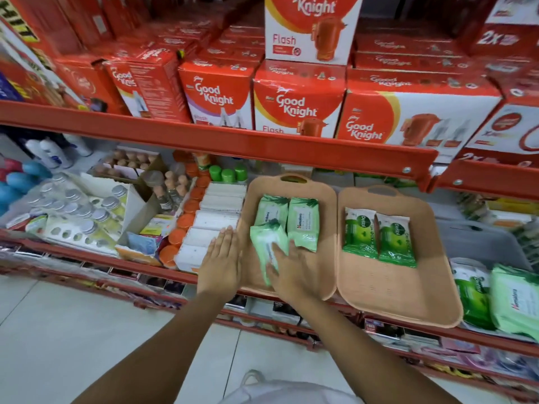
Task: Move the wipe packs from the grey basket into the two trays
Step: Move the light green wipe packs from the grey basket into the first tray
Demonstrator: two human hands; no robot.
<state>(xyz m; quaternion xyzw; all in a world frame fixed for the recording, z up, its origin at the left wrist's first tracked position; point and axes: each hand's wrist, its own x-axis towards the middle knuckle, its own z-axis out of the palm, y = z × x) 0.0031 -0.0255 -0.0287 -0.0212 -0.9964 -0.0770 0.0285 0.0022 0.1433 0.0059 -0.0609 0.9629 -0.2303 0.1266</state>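
Red shop shelves [221, 135] above a pale tiled floor carry Good Knight boxes [297, 103]; below sit two tan trays: the left tray [323, 199] holds pale Himalaya packs, the right tray [408, 290] two Dettol packs [379, 237] lying lengthwise front-to-back. The right hand [291, 275] lies flat, fingers spread, on a tilted pale green pack [267, 240] pointing toward the shelf back; the left hand [223, 260] rests flat beside that tray, holding nothing. More packs lie in the grey basket [478, 243] at right.

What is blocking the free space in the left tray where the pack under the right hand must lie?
Nothing visible blocks it. The right hand presses a pale green pack onto the left tray, in front of two packs already lying there; the left hand rests beside the tray's left rim.
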